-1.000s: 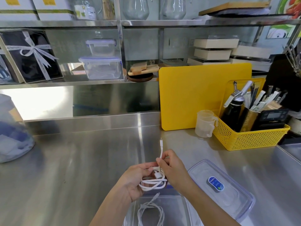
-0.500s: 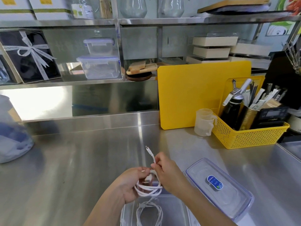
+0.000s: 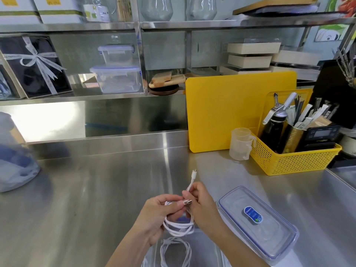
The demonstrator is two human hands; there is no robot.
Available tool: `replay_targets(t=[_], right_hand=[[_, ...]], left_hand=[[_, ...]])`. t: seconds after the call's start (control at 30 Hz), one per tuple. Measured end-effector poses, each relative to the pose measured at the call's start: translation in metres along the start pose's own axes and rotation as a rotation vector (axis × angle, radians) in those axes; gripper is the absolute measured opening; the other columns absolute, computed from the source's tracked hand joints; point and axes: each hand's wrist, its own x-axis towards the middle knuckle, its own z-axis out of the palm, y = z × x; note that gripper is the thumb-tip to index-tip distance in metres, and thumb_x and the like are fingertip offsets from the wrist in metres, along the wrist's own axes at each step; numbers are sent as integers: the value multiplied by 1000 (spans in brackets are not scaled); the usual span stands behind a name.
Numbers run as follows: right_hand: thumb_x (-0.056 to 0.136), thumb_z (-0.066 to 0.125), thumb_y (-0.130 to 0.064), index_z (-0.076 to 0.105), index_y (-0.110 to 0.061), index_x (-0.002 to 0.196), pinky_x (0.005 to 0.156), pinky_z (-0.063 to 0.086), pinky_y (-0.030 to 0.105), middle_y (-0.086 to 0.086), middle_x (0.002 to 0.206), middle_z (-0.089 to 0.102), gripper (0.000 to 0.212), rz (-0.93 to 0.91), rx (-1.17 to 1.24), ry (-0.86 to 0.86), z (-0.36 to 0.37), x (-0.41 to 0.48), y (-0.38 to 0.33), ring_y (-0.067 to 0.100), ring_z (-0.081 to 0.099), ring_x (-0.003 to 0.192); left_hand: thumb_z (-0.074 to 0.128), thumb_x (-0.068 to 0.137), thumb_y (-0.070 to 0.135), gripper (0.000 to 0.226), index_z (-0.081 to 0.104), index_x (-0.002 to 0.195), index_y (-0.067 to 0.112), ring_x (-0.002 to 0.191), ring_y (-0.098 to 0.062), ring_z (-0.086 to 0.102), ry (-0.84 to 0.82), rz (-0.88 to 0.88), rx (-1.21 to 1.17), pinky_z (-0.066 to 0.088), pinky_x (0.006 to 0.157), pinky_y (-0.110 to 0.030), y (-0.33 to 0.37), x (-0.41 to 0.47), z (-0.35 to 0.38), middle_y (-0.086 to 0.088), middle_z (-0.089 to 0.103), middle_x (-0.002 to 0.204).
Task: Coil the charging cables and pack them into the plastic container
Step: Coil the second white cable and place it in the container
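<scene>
White charging cable (image 3: 179,227), thin, round, rubbery: light, limp, springs open if you let go. It hangs in loose loops over the open clear plastic container (image 3: 215,253) at the near edge of the steel desk (image 3: 86,199). Your left hand (image 3: 156,216) closes its fingers (image 3: 173,206) around the bundle's top; your right hand (image 3: 204,205) pinches the free tail. That tail points up and away, small plug tip uppermost; the metal USB plug lies crosswise between your hands. Pinch where strands cross. A second coiled white cable (image 3: 176,251) already lies inside.
</scene>
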Motion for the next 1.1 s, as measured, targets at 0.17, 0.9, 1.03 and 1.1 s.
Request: replay_targets(t=[0.17, 0.9, 1.03, 1.1], right_hand=[[92, 50, -13, 44, -13, 78, 66, 44, 33, 8, 73, 47, 15, 26, 70, 75, 0, -2, -3, 19, 48, 69], [72, 75, -9, 45, -37, 89, 71, 53, 38, 2, 89, 54, 44, -34, -63, 58, -1, -11, 0, 29, 57, 78], [78, 67, -1, 55, -37, 81, 56, 49, 16, -4, 79, 61, 38, -46, -96, 27, -6, -11, -2, 7, 57, 63], [77, 69, -1, 59, -32, 73, 51, 46, 13, -6, 71, 63, 33, -44, -125, 32, -10, -10, 0, 1, 54, 55]], left_hand=[[71, 67, -13, 21, 75, 74, 7, 60, -22, 69, 26, 223, 379, 53, 50, -21, 3, -6, 6, -17, 71, 69], [64, 72, -12, 28, 72, 94, 3, 78, -23, 70, -16, 224, 354, 57, 74, -25, 5, 1, -6, -14, 75, 81], [79, 63, 13, 40, 64, 100, 4, 87, -27, 67, -105, 161, 273, 49, 89, -43, 8, -3, -9, -18, 72, 95], [70, 77, 5, 19, 61, 93, 0, 76, -27, 70, -7, 126, 164, 57, 81, -40, 7, 0, -10, -21, 72, 88]])
